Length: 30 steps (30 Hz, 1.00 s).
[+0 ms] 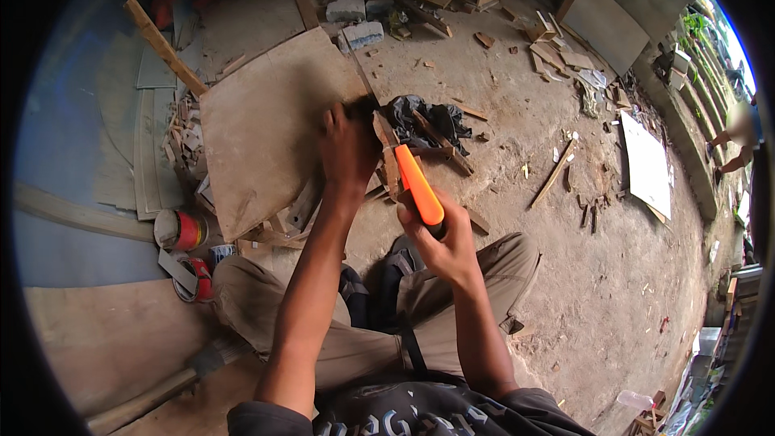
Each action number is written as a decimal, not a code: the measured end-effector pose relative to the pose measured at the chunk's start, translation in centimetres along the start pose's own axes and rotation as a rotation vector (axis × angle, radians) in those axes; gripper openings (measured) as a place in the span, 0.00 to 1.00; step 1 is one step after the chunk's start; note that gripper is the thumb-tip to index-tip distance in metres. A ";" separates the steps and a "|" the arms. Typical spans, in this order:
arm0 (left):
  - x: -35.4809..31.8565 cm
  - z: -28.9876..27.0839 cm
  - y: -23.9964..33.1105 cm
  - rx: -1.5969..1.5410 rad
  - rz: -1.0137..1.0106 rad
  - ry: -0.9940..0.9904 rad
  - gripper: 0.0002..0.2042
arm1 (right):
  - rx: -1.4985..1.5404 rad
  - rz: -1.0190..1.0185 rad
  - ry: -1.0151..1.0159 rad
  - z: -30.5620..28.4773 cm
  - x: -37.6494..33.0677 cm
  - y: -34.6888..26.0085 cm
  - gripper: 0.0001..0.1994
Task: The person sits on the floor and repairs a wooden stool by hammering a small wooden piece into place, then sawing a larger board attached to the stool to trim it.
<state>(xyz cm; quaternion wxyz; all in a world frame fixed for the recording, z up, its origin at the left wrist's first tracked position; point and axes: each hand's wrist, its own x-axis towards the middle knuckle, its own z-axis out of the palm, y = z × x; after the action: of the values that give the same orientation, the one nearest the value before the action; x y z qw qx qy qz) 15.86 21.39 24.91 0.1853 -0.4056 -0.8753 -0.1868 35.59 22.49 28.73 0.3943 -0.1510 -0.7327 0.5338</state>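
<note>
A large, thin wooden board [274, 105] lies raised and tilted in front of me. My left hand [349, 149] rests on it near the right edge, fingers apart and pointing away from me. Just right of that edge, my right hand [442, 244] is closed around a tool with a bright orange handle [418, 186] and a dark butt end. The tool's far end meets a narrow strip of worn wood [386, 141] beside the board. Its working end is hard to make out, so I cannot tell the tool's exact kind.
A crumpled black plastic bag [432, 117] lies beyond the tool. Grey blocks [363, 35] stand at the board's far edge. Two red-labelled cans [190, 230] sit at left. Wood scraps [557, 56] and a white panel [646, 165] lie right. Another person [739, 141] is at far right.
</note>
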 end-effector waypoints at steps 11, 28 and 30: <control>0.2 -0.6 -1.0 -0.252 0.110 -0.012 0.12 | -0.008 0.334 0.033 1.2 -0.5 -1.7 0.14; -0.3 -0.6 0.9 -0.013 0.002 -0.013 0.09 | 0.001 0.476 0.106 0.5 -4.3 -3.6 0.13; -0.3 0.1 0.5 -0.008 0.037 0.032 0.10 | -0.013 0.441 0.073 1.7 0.5 -0.9 0.15</control>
<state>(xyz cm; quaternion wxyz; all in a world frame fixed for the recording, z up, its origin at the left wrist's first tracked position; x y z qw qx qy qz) 16.40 21.52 24.79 0.2009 -0.4197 -0.8638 -0.1934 34.18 21.29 29.50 0.2935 -0.3294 -0.6706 0.5964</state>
